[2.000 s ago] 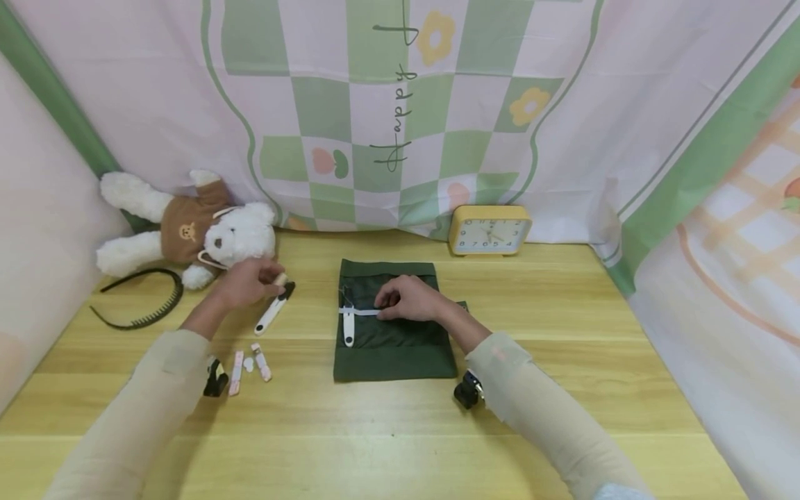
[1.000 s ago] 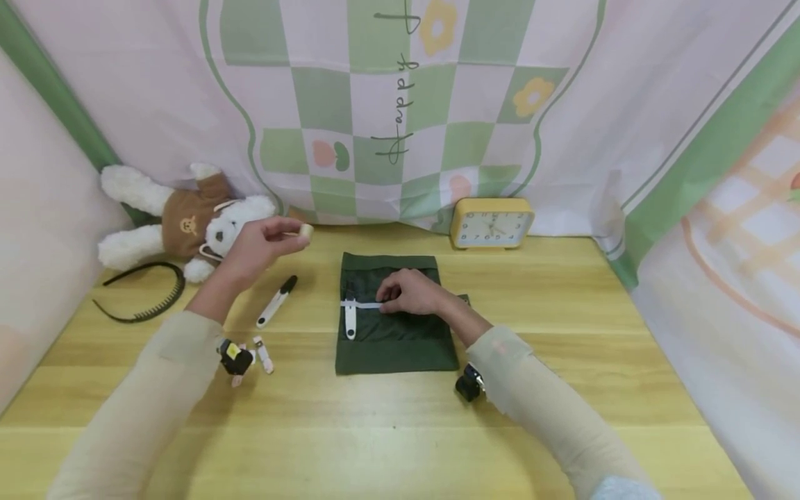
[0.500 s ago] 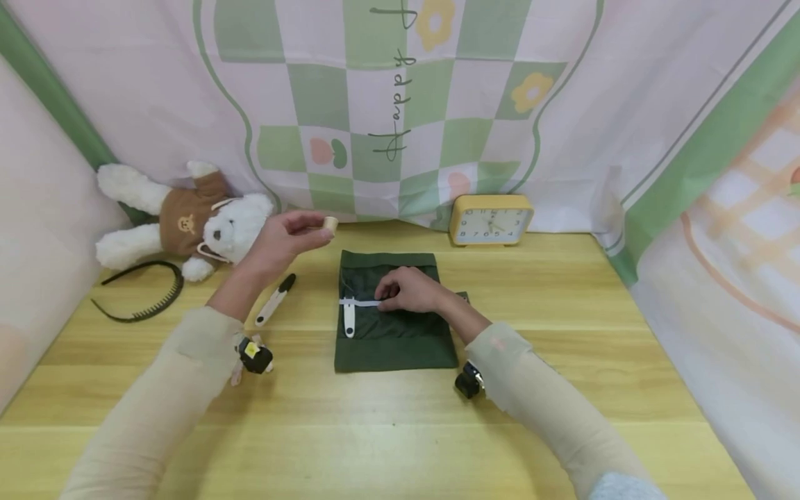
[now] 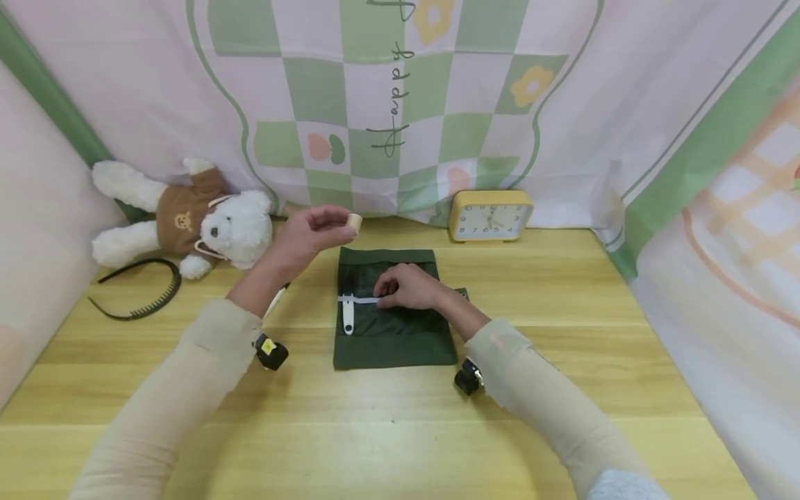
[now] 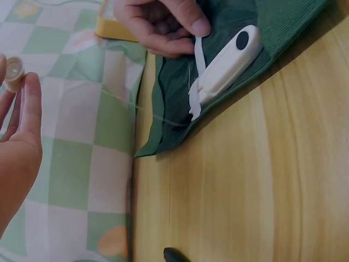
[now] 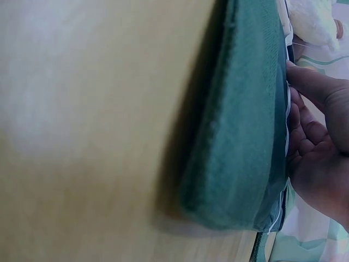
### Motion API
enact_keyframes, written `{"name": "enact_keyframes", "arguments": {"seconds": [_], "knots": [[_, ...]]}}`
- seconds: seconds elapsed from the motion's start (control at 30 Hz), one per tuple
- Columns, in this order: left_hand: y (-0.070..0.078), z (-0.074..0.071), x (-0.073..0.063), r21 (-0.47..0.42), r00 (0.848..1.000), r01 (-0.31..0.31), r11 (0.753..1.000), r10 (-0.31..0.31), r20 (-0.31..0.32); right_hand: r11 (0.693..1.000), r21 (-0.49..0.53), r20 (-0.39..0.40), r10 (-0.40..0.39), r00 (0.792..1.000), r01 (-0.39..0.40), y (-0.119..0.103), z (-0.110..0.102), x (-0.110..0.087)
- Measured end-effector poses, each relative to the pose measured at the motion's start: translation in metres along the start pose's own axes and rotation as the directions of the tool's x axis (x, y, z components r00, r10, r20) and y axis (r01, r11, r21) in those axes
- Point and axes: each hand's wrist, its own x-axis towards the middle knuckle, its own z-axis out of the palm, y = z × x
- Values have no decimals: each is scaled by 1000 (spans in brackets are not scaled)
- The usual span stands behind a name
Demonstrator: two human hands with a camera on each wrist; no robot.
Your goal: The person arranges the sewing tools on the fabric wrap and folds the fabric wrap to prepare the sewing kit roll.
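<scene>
My left hand pinches a small cream spool between thumb and fingertips, raised above the far-left edge of the dark green cloth pouch. In the left wrist view a fine thread runs from near that spool towards the pouch. My right hand pinches the thin white elastic band that crosses the pouch. Under the band's left end lies a white-handled tool with a black dot; its upper end is hard to make out. In the right wrist view the pouch's near edge hides the tool's handle.
A white plush toy in a brown shirt and a black toothed headband lie at the left. A second white tool with a black tip is partly behind my left forearm. A yellow clock stands at the back.
My left hand has picked up the spool from beside the black-tipped tool and carried it up and right towards the pouch. My right hand stays on the band. The pink clips are now hidden.
</scene>
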Motion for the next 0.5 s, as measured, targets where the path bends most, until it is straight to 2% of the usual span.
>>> {"name": "enact_keyframes", "arguments": {"seconds": [0.13, 0.27, 0.37, 0.5], "knots": [[-4, 5, 1, -2, 1000, 8, 1000, -8, 9, 1000, -4, 0, 1, 1000, -1, 1, 0, 1], [-13, 6, 4, 38, 999, 28, 999, -29, 25, 1000, -9, -4, -3, 1000, 3, 1, 0, 1], [-21, 5, 4, 102, 998, 59, 993, -62, 24, 1000, -10, -8, -12, 1000, 12, 2, 1, 2], [-30, 4, 3, 248, 997, 74, 966, -80, 12, 1000, -11, -3, -8, 1000, 8, 2, 0, 1]]}}
